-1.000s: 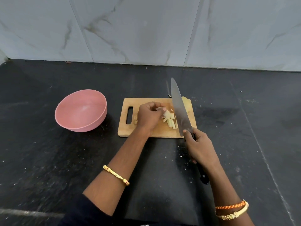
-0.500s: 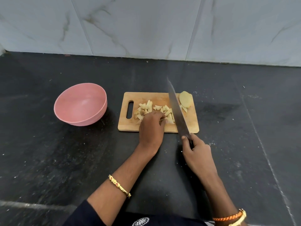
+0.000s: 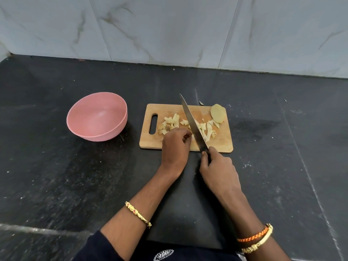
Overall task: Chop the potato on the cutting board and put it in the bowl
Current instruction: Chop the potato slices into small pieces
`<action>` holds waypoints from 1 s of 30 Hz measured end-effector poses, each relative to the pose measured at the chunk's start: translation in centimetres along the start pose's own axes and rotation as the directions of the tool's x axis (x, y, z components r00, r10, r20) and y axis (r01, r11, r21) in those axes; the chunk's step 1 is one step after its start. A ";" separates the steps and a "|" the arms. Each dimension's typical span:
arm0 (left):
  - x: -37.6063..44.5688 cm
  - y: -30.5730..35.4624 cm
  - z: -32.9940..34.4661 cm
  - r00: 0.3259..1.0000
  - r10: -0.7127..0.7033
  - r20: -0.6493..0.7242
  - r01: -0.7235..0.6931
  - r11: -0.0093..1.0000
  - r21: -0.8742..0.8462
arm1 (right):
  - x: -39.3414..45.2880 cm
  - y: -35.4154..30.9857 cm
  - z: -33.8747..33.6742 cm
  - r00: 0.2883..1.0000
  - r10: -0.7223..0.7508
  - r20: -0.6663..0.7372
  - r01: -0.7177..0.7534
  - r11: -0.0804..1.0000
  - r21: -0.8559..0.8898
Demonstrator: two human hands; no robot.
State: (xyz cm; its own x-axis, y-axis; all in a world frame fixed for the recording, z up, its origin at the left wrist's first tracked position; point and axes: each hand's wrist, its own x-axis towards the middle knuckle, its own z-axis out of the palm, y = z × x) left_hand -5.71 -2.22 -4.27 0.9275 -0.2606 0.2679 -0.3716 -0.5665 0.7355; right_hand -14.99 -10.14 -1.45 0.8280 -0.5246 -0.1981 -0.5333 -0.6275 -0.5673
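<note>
1. Nearest, on the black worktop (image 3: pixel 263 166) just short of the cutting board (image 3: pixel 222 142), the right hand (image 3: pixel 218 166) has its grip wrapped round the handle of a knife (image 3: pixel 192 121).
2. The left hand (image 3: pixel 176 146) rests on the board's near edge, fingers curled at the chopped potato pieces (image 3: pixel 207 129); what its grip holds, I cannot tell.
3. The blade slants across the board over the pieces.
4. An uncut potato slice (image 3: pixel 217 113) lies at the board's far right corner.
5. A pink bowl (image 3: pixel 98 117) stands left of the board, apart from it.

left hand (image 3: pixel 176 145) curled, knuckles up — right hand (image 3: pixel 218 167) gripping a handle.
</note>
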 end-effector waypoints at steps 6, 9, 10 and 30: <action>-0.2 0.0 0.1 0.998 0.049 -0.027 -0.049 0.999 -0.015 | 0.1 -0.5 -0.2 0.993 0.042 0.106 -0.028 0.991 -0.130; -0.4 0.1 0.1 0.997 0.039 -0.059 -0.041 0.999 -0.032 | -0.1 -0.4 -0.5 0.992 0.057 0.115 -0.038 0.986 -0.160; -0.5 0.1 0.1 0.998 0.031 -0.060 -0.033 0.999 -0.036 | -0.1 -0.3 -0.5 0.992 0.062 0.114 -0.043 0.987 -0.157; -0.3 0.2 -0.1 0.991 -0.118 -0.069 0.109 0.985 -0.133 | 0.2 -1.2 -0.2 0.991 0.047 0.124 -0.028 0.988 -0.150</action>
State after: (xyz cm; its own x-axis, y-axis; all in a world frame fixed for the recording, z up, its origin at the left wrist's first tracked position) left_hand -6.08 -2.13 -4.15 0.9656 -0.1371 0.2212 -0.2601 -0.4821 0.8366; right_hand -14.22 -9.57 -0.68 0.8169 -0.4785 -0.3221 -0.5766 -0.6914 -0.4352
